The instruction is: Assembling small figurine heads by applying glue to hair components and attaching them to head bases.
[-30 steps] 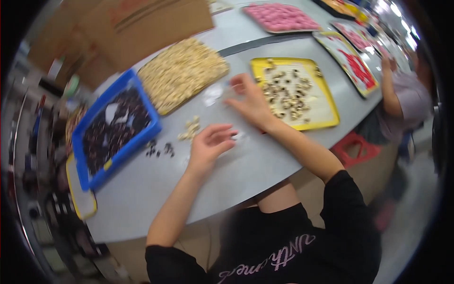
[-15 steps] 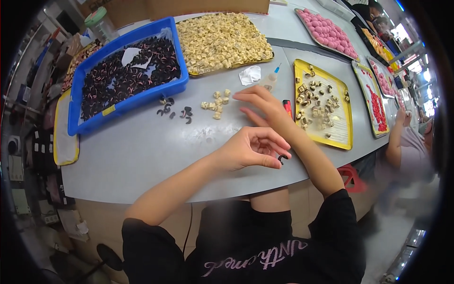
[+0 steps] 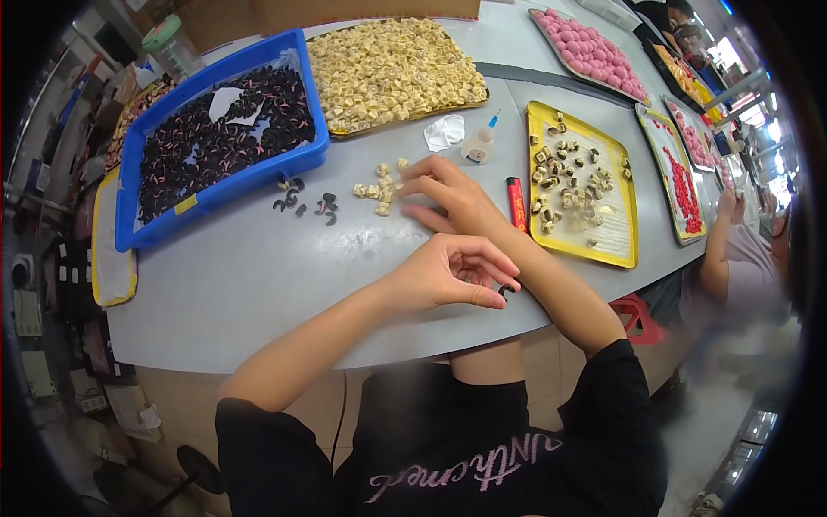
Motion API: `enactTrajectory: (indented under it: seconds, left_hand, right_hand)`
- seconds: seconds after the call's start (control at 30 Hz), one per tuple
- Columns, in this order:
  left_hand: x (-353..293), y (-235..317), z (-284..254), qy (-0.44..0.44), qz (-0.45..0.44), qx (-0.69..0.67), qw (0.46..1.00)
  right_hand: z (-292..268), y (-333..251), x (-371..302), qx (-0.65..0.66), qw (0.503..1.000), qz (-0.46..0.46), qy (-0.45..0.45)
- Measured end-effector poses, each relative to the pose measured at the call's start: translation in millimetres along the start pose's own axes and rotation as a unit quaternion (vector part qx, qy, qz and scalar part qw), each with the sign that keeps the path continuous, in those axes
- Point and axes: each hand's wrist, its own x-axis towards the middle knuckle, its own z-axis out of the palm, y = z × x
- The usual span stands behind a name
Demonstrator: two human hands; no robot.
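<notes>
Between the thumb and fingertips of my left hand (image 3: 452, 274) is a small black curved piece (image 3: 506, 291), pinched above the table. My right hand (image 3: 452, 196) reaches across beyond it, fingers apart and partly blurred. Its fingertips are beside a loose group of small cream cube-shaped pieces (image 3: 382, 189) on the metal table; nothing shows in its grasp. Several black curved pieces (image 3: 326, 205) lie further left. A yellow-rimmed tray (image 3: 636, 224) at the right holds scattered cream pieces with black parts on them.
A blue bin (image 3: 179, 209) full of black curved pieces stands at the left. Behind lies a heap of cream pieces (image 3: 392, 73). A small needle-tipped bottle (image 3: 478, 145), crumpled white paper (image 3: 444, 132) and a red tube (image 3: 516, 202) sit nearby. Another person (image 3: 732, 250) works at the right.
My right hand has moved left, nearer the cream pieces. The left hand keeps its pinch on the black piece with little movement. The view has shifted slightly.
</notes>
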Motion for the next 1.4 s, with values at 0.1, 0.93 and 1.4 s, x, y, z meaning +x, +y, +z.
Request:
enactTrajectory:
  seconds: [0.1,0.93,1.4]
  left_hand:
    - [2,0,4,-0.007,0.008,0.013,1.000]
    - [-13,25,-22,0.204,0.242,-0.053,0.947]
    - [2,21,-34,0.337,0.220,0.076,0.912]
  right_hand:
    - [0,4,2,-0.020,0.998,-0.041,0.035]
    - [-37,-4,-7,0.555,0.790,0.251,0.064]
    - [-37,-3,-10,0.653,0.689,0.306,0.069]
